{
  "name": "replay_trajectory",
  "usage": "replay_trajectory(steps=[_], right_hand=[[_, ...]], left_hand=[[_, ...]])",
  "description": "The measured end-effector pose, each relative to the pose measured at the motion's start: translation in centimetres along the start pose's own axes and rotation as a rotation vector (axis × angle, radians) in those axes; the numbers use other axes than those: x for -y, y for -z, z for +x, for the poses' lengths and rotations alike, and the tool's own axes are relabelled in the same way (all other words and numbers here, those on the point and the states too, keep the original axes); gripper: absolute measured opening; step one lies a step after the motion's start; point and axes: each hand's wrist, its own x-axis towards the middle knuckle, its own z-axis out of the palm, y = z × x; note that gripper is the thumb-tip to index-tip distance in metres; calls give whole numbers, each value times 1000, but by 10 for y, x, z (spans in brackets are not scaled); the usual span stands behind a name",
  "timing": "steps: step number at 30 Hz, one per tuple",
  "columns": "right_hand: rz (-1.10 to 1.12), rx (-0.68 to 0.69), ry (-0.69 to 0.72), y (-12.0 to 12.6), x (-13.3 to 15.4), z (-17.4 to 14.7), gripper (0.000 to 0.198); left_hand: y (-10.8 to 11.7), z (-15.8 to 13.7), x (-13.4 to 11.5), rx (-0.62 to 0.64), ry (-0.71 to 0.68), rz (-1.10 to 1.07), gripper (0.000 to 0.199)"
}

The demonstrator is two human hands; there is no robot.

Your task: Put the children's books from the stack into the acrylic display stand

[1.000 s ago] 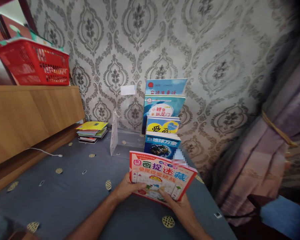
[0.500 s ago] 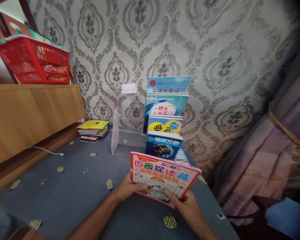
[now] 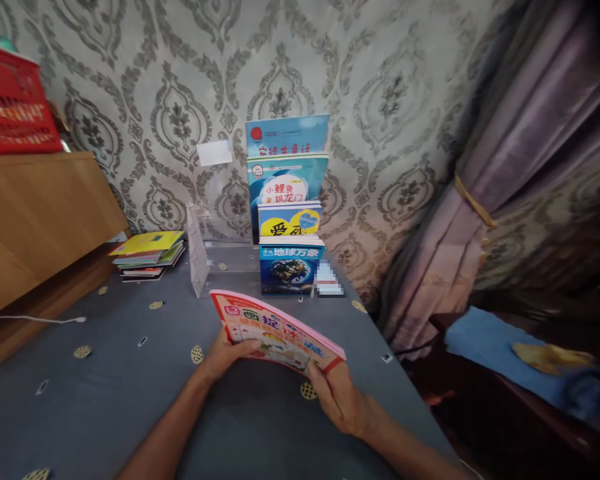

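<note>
A red-bordered children's book (image 3: pixel 275 337) with a colourful cover is held above the table, tilted back and bowed a little. My left hand (image 3: pixel 227 352) grips its left side, thumb across the cover. The lower right corner is in my right hand (image 3: pixel 336 390), with that thumb also on the front; the other fingers are mostly hidden behind. Just beyond it stands a clear tiered book rack (image 3: pixel 197 250). On the rack's right side are a blue earth book (image 3: pixel 287 270), a yellow-and-blue book (image 3: pixel 290 221), a teal book (image 3: pixel 287 180) and a taller blue book (image 3: pixel 287 133).
A stack of books (image 3: pixel 150 253) lies at the back left of the dark cloth-covered table (image 3: pixel 130 387). Left are a wooden cabinet (image 3: pixel 45 220), a red basket (image 3: pixel 15 100) and a white cable (image 3: pixel 35 320). A tied curtain (image 3: pixel 460 220) hangs at the right.
The view has swung to the right, so the rack and basket sit further left. Both hands still hold the red book, which is now tipped flatter and bowed, showing its top edge.
</note>
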Motion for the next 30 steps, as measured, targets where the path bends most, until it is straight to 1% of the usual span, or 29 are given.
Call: replay_trajectory(steps=[3, 7, 9, 12, 15, 17, 20, 22, 24, 27, 30], right_hand=[[-2, 73, 46, -1, 5, 1, 44], [-50, 103, 117, -1, 11, 7, 38], [-79, 113, 187, 1, 16, 12, 34], [-118, 116, 282, 6, 27, 19, 31], [-170, 100, 324, 14, 38, 21, 28], [-210, 65, 315, 19, 42, 19, 27], [-267, -3, 283, 26, 46, 16, 23], [-285, -27, 301, 31, 49, 16, 23], [-277, -24, 354, 36, 55, 17, 27], [-259, -4, 416, 41, 66, 19, 33], [-270, 4, 428, 40, 72, 21, 33]], left_hand=[[0, -1, -2, -40, 1, 33, 52], [0, -5, -15, -109, -27, 108, 51], [0, -9, -26, -147, -70, 183, 47], [2, -16, -40, -209, -198, 268, 44], [3, -27, -48, -213, -294, 337, 41], [3, -37, -48, -209, -317, 414, 37], [3, -51, -48, -250, -356, 582, 33], [1, -59, -48, -287, -360, 703, 31], [-1, -65, -49, -326, -340, 801, 31], [-4, -72, -51, -382, -325, 907, 31], [-2, -77, -53, -434, -344, 989, 30]])
